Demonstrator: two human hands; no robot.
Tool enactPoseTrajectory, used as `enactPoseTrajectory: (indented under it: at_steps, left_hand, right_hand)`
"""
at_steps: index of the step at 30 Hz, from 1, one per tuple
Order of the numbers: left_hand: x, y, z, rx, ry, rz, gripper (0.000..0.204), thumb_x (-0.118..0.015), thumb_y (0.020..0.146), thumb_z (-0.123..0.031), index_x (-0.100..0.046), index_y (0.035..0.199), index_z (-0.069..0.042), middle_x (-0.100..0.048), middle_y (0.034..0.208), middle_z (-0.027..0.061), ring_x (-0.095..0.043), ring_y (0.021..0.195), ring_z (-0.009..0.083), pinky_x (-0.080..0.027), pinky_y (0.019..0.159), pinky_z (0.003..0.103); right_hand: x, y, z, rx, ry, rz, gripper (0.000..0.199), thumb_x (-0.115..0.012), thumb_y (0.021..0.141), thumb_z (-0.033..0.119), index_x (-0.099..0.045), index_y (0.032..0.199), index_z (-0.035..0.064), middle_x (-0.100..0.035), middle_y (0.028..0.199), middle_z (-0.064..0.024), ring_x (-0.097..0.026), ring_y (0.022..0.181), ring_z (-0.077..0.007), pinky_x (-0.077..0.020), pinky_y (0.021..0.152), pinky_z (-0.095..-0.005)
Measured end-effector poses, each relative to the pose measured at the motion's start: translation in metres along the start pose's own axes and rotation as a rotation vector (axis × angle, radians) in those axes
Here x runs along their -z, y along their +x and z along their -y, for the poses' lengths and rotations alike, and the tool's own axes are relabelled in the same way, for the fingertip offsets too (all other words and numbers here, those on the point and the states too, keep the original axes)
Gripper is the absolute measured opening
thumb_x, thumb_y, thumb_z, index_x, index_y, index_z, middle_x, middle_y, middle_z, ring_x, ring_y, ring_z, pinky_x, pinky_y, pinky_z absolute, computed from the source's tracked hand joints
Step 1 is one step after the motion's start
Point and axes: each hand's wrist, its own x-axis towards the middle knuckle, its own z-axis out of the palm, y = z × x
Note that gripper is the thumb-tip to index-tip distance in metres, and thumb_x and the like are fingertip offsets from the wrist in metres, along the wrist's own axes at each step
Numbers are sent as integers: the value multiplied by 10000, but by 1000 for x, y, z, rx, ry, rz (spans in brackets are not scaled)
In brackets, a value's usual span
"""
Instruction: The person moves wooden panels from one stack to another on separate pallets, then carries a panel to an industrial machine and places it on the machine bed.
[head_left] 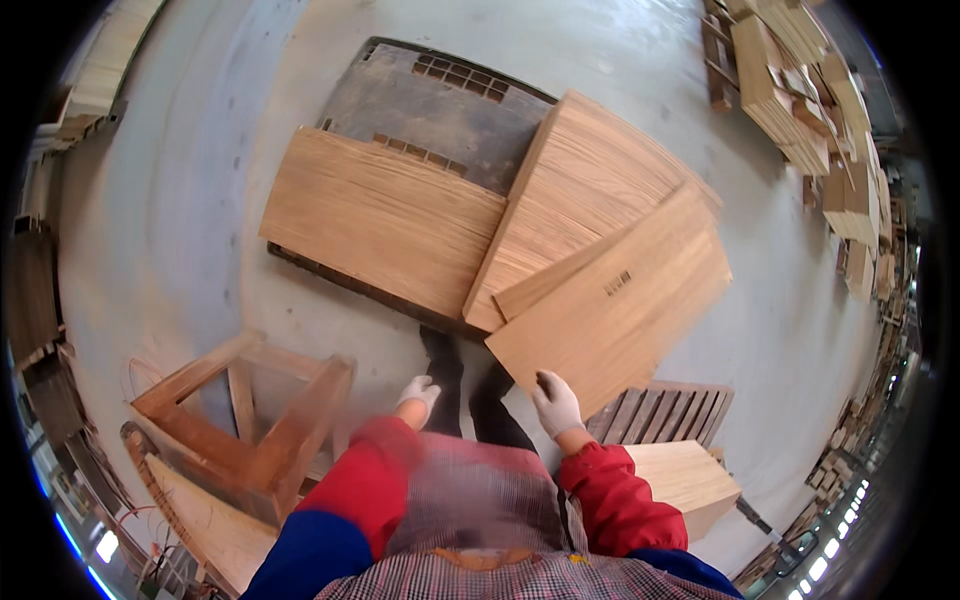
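Note:
My right hand, in a white glove with dark fingertips, is closed on the near edge of a loose wooden board bearing a small dark printed mark. That board lies at an angle over another board and the right-hand stack of wood-grain panels, its near right end jutting past the stack. My left hand, gloved too, is off the boards in front of my body. Its fingers look loosely apart, with nothing seen in them.
A second panel stack shares the black plastic pallet with the first. Near left stands a brown wooden frame. Near right are a slatted wooden pallet and a pale wood block. More stacked boards line the far right.

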Motion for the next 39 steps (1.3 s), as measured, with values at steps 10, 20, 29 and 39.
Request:
enactPoseTrajectory:
  at_steps: [10,20,29,39]
  left_hand:
    - [25,124,-23,52,-401,-48,449,-544,849,-181,-401,1244,-24,-550,1025,74,-539,774,144,-460,655,290]
    - [29,205,-42,209,-831,39,502,-545,859,-253,-332,1272,-64,-436,1239,103,-465,1077,263,-396,879,387]
    - [42,206,-50,326,-1135,-64,544,-587,835,-289,-329,1285,-125,-440,1257,85,-438,1144,275,-355,961,435]
    - [127,180,56,220,-740,-506,662,-539,856,-398,-244,1349,-67,-349,1347,96,-370,1202,239,-292,997,375]
  right_hand:
    - [-93,338,111,639,-855,-139,441,-573,738,186,-466,1141,41,-482,1153,-192,-453,1082,-333,-378,924,-395]
    - [-115,413,102,63,-988,-8,721,-585,750,437,-338,1313,60,-397,1301,-198,-390,1202,-329,-341,984,-366]
    - [-127,393,103,-33,-1096,107,670,-588,745,436,-382,1241,36,-428,1246,-216,-461,1121,-351,-394,933,-390]
    - [-204,289,67,-30,-804,234,712,-575,751,322,-278,1312,0,-288,1324,-253,-423,1129,-414,-386,941,-381]
